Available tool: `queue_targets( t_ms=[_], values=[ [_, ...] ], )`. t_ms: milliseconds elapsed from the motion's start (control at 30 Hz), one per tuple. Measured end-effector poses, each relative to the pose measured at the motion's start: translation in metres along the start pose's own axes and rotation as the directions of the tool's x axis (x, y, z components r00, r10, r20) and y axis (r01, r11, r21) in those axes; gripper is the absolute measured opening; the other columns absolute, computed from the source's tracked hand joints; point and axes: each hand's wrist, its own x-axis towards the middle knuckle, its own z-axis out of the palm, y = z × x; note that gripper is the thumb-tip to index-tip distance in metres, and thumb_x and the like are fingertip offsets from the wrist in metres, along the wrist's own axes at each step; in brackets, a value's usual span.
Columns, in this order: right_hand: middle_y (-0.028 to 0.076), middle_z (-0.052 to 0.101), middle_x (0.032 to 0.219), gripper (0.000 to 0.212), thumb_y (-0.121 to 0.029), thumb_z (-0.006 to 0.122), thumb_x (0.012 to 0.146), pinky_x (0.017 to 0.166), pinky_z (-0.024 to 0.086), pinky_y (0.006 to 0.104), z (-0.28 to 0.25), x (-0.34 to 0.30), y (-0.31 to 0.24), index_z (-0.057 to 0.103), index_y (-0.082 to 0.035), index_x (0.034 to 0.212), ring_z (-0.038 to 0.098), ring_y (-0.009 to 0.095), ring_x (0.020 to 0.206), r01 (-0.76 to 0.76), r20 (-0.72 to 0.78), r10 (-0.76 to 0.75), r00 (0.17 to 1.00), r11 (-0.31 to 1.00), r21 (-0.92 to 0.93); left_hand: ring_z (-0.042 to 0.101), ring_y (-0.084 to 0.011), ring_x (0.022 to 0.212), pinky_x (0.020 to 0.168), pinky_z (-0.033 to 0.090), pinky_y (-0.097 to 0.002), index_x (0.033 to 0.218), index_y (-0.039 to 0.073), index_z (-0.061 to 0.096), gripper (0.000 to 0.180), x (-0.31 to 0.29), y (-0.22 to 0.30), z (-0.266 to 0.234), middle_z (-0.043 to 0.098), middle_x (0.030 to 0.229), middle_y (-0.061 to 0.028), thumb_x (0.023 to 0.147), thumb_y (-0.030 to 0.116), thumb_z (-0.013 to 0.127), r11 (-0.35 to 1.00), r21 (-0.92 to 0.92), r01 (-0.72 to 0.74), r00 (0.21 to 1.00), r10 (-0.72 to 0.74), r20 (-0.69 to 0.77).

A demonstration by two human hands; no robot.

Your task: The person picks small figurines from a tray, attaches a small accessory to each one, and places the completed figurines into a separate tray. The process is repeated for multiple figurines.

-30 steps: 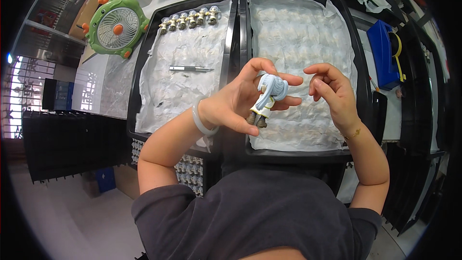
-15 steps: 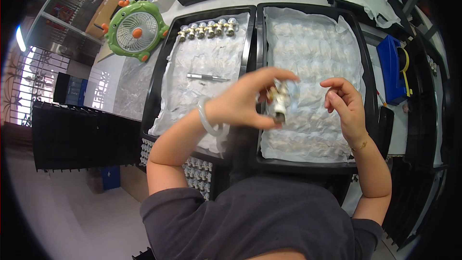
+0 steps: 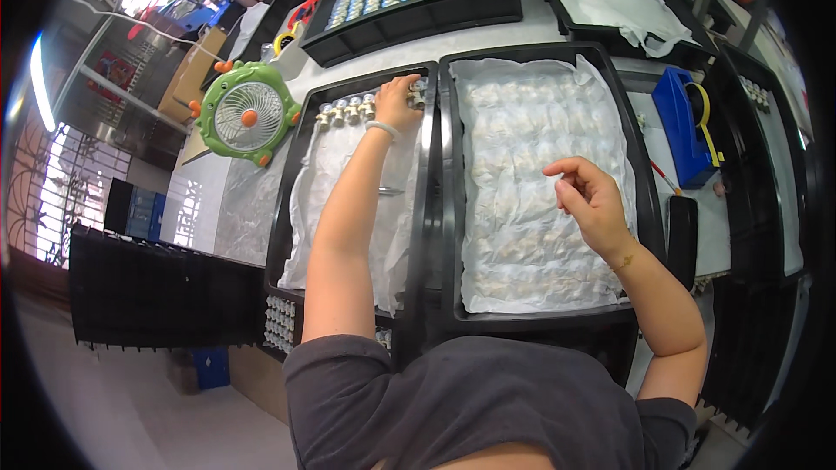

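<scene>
My left hand reaches to the far right corner of the left black tray. Its fingers close round a small white figurine, partly covered by them, at the end of a row of similar small figurines. These stand on white paper lining. A silver pen lies on that lining, half hidden behind my left forearm. Over the right black tray hovers my right hand, loosely curled, index finger out and thumb apart, holding nothing. White paper covers rows of lumpy shapes in that tray.
A green fan stands left of the trays. Behind them sits a black crate of blue and white figurines. To the right are a blue tape dispenser and a black oblong case. More figurines show below the left tray.
My left hand has carried the figurine from between the trays to the far row in the left tray. My right hand stays over the right tray. The view has tilted up.
</scene>
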Motion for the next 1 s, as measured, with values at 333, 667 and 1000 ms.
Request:
queue_targets(
  t_ms=[333, 667, 1000],
  values=[
    [-0.004, 0.046, 0.064, 0.017, -0.007, 0.048, 0.083, 0.056, 0.033, 0.0184, -0.008, 0.001, -0.005, 0.057, -0.004, 0.097, 0.041, 0.003, 0.060, 0.061, -0.091, -0.056, 0.994, 0.997, 0.048, 0.043, -0.0290, 0.110, 0.093, 0.032, -0.0435, 0.116, 0.013, 0.049, 0.061, 0.001, -0.015, -0.004, 0.053, 0.108, -0.0117, 0.058, 0.013, 0.067, 0.983, 0.056, -0.172, 0.984, 0.174, -0.024],
    [0.001, 0.045, 0.069, 0.024, -0.014, 0.042, 0.089, 0.055, 0.032, 0.0204, -0.073, 0.002, -0.023, 0.051, 0.002, 0.105, 0.039, 0.007, 0.060, 0.409, -0.461, -0.245, 0.853, 0.863, 0.298, 0.051, -0.0257, 0.094, 0.092, 0.033, -0.0408, 0.091, 0.007, 0.059, 0.027, -0.116, 0.168, -0.082, 0.056, 0.090, -0.0089, 0.066, 0.014, 0.066, 0.814, -0.298, -0.498, 0.720, 0.580, 0.381],
    [0.008, 0.058, 0.083, 0.029, -0.013, 0.063, 0.070, 0.070, 0.042, 0.0303, -0.070, -0.040, -0.014, 0.057, -0.003, 0.098, 0.053, 0.022, 0.076, 0.122, 0.098, -0.076, 0.992, 0.483, -0.867, 0.050, -0.0245, 0.087, 0.092, 0.034, -0.0437, 0.091, 0.009, 0.054, 0.029, -0.177, 0.180, -0.090, 0.051, 0.087, -0.0068, 0.066, 0.015, 0.066, 0.679, -0.467, -0.566, 0.568, 0.732, 0.376]
  ],
)
